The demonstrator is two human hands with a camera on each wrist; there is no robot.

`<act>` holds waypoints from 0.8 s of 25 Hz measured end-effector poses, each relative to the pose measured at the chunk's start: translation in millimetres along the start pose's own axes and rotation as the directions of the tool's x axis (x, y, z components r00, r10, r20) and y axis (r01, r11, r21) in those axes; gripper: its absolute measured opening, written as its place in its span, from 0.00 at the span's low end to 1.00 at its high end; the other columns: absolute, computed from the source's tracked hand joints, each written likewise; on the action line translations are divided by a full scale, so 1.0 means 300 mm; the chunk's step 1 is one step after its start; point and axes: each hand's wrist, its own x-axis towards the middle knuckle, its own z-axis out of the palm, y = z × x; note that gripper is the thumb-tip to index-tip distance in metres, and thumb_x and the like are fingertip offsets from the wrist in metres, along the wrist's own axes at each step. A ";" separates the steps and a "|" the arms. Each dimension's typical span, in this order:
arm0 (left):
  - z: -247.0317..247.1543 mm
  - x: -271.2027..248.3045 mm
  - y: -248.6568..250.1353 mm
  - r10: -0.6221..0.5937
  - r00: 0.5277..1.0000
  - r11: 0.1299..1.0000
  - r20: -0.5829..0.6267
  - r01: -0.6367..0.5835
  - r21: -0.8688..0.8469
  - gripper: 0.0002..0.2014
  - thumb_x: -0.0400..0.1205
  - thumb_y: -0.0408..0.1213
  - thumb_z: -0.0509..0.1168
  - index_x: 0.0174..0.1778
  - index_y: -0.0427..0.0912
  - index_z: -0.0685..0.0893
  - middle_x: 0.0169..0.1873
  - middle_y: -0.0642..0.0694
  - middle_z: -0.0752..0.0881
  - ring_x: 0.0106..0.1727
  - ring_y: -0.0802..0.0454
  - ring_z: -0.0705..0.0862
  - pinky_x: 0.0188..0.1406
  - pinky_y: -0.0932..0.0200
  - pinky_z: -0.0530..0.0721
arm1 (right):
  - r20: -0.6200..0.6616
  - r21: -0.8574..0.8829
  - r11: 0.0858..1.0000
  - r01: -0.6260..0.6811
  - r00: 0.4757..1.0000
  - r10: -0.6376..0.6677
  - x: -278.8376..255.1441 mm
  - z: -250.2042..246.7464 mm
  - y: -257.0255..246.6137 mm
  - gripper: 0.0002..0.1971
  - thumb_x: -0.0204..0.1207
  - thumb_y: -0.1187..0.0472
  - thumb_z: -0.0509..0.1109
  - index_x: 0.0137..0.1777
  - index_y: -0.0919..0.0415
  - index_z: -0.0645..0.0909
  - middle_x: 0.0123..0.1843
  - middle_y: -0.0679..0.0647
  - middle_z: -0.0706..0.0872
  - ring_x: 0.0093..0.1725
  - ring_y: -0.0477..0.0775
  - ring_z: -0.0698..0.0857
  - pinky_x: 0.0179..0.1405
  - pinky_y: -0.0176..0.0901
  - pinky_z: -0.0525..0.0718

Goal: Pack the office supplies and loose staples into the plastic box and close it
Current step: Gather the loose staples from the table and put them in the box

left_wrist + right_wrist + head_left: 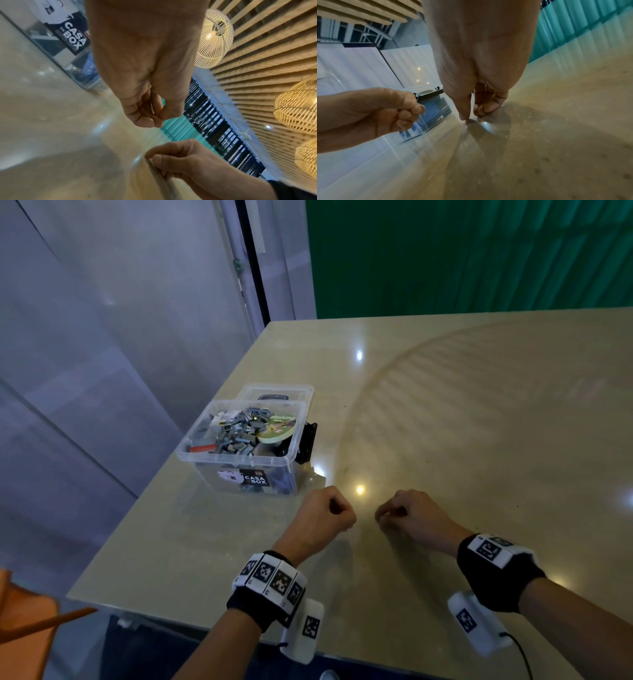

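Nearest, both hands work the table: the left hand is curled with something thin glinting inside, seemingly loose staples; the right hand pinches at the surface, contents unclear. Gathering strays looks nearly done. Beyond, near the table's left edge, the plastic box stands full and unlidded, its lid behind. Next: carry them over clear tabletop.

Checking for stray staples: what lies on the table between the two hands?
Only bare table shows between the left hand and right hand in the head view; no loose staples visible.
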 end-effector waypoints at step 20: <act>-0.675 0.133 0.032 0.206 0.883 0.913 -0.422 -0.018 0.408 0.08 0.71 0.29 0.76 0.33 0.47 0.88 0.30 0.52 0.90 0.33 0.61 0.88 0.41 0.56 0.90 | -0.045 0.115 0.935 0.336 0.942 -0.333 0.470 -0.124 -0.681 0.08 0.76 0.63 0.77 0.35 0.55 0.91 0.32 0.48 0.89 0.29 0.40 0.80 0.31 0.30 0.76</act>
